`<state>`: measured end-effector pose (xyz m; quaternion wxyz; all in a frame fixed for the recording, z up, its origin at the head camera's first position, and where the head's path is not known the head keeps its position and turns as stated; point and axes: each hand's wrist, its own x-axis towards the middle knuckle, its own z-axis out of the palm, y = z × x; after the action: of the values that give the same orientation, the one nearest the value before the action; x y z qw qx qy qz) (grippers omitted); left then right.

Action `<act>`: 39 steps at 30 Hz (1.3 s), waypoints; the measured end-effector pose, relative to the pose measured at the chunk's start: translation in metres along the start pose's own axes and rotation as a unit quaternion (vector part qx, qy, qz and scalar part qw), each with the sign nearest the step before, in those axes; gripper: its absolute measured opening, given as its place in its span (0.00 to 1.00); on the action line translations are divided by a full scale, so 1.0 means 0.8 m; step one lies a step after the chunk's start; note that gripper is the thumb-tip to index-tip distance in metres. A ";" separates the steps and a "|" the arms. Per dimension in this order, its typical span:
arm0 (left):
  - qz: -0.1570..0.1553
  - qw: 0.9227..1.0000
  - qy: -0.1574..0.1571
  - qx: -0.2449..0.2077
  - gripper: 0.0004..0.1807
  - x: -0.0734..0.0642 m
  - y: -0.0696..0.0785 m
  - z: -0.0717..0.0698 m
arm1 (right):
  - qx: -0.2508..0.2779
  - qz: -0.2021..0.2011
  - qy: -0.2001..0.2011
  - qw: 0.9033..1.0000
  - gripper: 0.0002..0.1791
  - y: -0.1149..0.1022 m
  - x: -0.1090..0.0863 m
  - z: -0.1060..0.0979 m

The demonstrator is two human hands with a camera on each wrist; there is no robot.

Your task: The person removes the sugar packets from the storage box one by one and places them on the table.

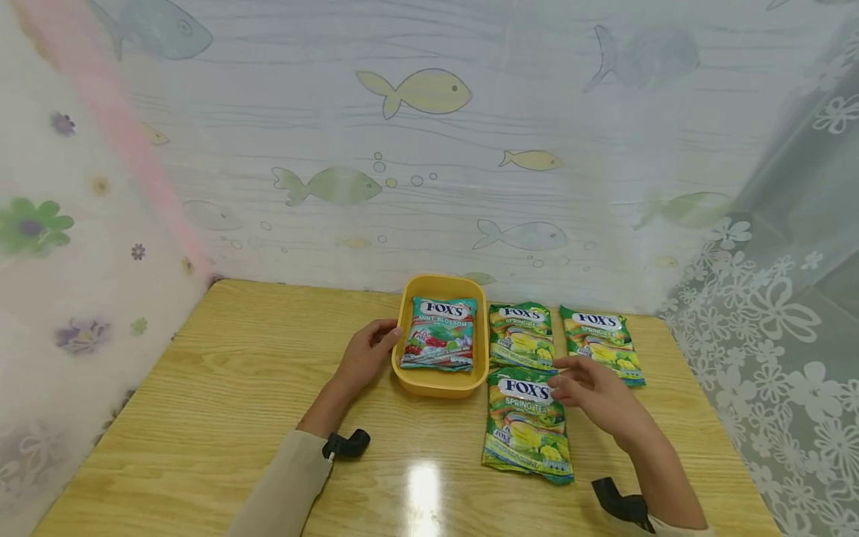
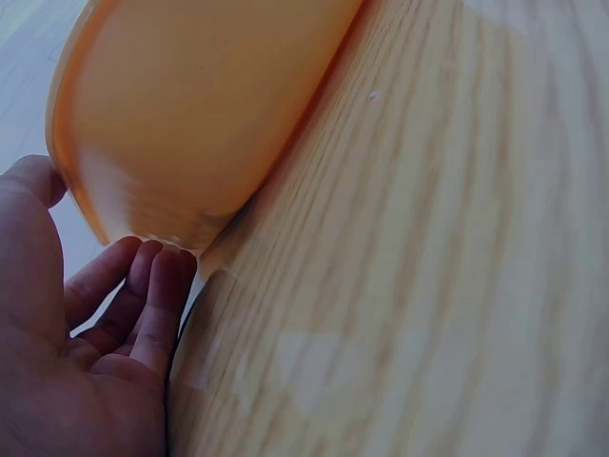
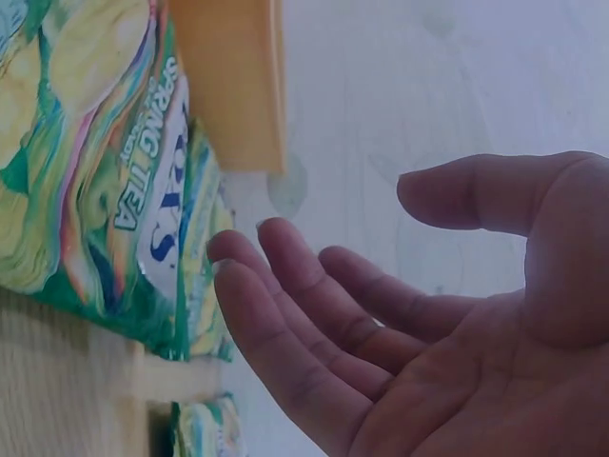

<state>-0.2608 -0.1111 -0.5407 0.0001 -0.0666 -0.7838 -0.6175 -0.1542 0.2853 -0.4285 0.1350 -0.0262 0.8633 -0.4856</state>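
Observation:
A yellow plastic tub [image 1: 440, 386] stands on the table with a teal Fox's Mint Blossom candy bag [image 1: 439, 335] lying face up inside. My left hand [image 1: 365, 356] is at the tub's left side; in the left wrist view its thumb meets the rim and its fingers [image 2: 166, 286] touch the outer wall near a corner. My right hand [image 1: 597, 391] holds nothing, its fingers spread and loosely bent. It is over the right edge of the nearest green Fox's Spring Tea bag [image 1: 526, 429]. In the right wrist view a gap shows between thumb and fingers.
Two more Spring Tea bags lie behind: one [image 1: 522, 339] beside the tub, the other [image 1: 604, 344] farther right. Fish-patterned sheeting [image 1: 429, 224] hangs along the table's back edge, with flowered sheeting at both sides. The wood-grain table [image 1: 235, 388] extends left of the tub.

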 end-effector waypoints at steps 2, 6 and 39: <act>-0.001 1.000 -0.002 0.003 0.24 -0.002 0.006 0.000 | 0.004 -0.007 -0.002 1.000 0.26 -0.003 0.001 0.001; -0.002 1.000 -0.005 0.011 0.25 -0.001 0.006 -0.001 | 0.013 -0.013 -0.006 1.000 0.27 -0.010 0.003 0.004; -0.001 1.000 -0.004 0.012 0.26 -0.001 0.001 -0.002 | 0.062 -0.079 -0.025 0.995 0.26 -0.067 0.041 0.046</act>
<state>-0.2599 -0.1124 -0.5400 -0.0029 -0.0677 -0.7914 -0.6075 -0.1807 0.2210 -0.4082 0.1189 -0.0976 0.8229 -0.5470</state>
